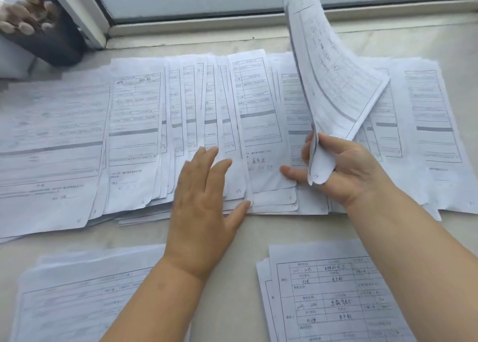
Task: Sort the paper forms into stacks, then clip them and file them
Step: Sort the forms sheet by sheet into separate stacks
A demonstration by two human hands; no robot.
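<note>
Left hand lies flat, fingers straight, on the fanned row of white printed paper forms along the pale table's far edge, while right hand pinches a curled bundle of forms, which may slip and mix into the fan.

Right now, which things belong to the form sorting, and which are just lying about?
Job: fanned row of forms; lifted forms held by right hand; left hand on the row; near stacks.
Lying about: dark pot of dried stems.
</note>
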